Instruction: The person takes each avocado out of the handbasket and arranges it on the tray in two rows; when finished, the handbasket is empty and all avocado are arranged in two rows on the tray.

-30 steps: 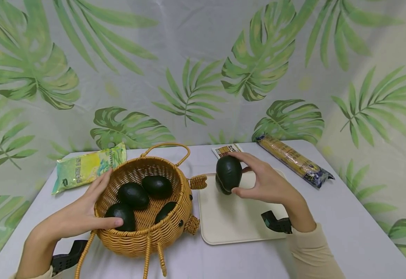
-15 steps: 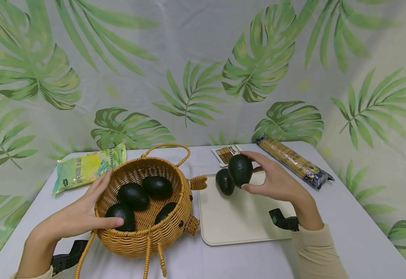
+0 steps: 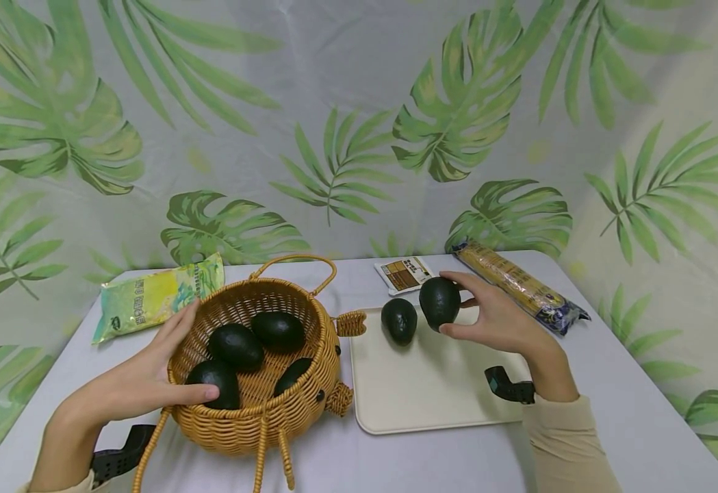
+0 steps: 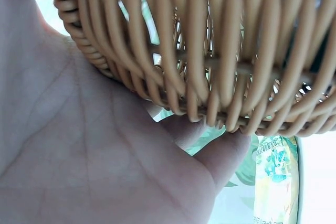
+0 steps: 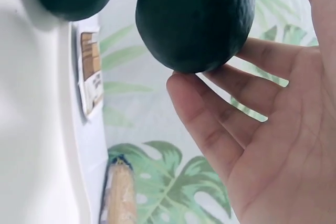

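Observation:
A dark green avocado (image 3: 440,303) is pinched between the thumb and fingers of my right hand (image 3: 499,316), over the back part of a cream tray (image 3: 432,404). In the right wrist view the fingertips meet the lower side of this avocado (image 5: 194,19). Left of it, a second avocado (image 3: 399,321) lies on the tray. My left hand (image 3: 131,383) grips the rim of a round wicker basket (image 3: 241,428), thumb over the edge and fingers along the outer wall. Several avocados (image 3: 235,346) lie inside. The left wrist view shows the palm against the basket's weave (image 4: 226,51).
Behind the basket, at left, lies a yellow-green packet (image 3: 155,298). A small brown-and-white packet (image 3: 404,274) sits behind the tray, and a long noodle-like package (image 3: 519,282) lies at the back right. The basket's handle (image 3: 297,257) sticks up toward the back.
My right hand has moved right with its avocado, away from the one on the tray, which now shows fully and stands more upright. My left hand and the basket have stayed put.

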`<state>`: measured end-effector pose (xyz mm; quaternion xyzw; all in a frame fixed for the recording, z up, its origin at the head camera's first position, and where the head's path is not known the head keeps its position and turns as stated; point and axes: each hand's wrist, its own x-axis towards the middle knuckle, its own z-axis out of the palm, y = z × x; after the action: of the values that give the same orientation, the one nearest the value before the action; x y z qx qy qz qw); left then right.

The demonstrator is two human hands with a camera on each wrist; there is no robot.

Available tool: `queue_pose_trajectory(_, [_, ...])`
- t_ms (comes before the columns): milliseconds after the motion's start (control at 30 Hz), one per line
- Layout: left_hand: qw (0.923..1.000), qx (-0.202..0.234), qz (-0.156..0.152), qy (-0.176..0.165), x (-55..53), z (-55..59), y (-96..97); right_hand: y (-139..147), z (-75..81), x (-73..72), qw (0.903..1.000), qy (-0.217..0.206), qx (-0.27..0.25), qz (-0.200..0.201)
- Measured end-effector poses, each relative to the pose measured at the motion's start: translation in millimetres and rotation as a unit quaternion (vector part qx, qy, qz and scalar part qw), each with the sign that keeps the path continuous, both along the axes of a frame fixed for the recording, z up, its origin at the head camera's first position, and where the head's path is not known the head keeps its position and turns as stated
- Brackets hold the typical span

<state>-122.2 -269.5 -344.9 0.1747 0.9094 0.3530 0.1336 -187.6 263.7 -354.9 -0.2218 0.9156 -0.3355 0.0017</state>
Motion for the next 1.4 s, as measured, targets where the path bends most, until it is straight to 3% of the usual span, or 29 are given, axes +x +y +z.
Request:
queue_pose_trajectory(600, [1.0,-0.006,-0.003,0.004,-0.1,-0.2,1.2,9.5,-32.0,-15.4,0.9985,-0.044,0.028,-0.014])
queue_pose_trajectory(800, [1.0,-0.008,-0.003,0.0,-0.2,-0.4,1.7,10.0,-40.7,-18.0,0.9972,-0.073,0.01,-0.012])
queue_pose_trajectory(1400, [1.0,-0.003,0.001,0.002,1.4,2.8,1.0,11.1,-50.6,-19.3,0.9957,-0.092,0.009,-0.007])
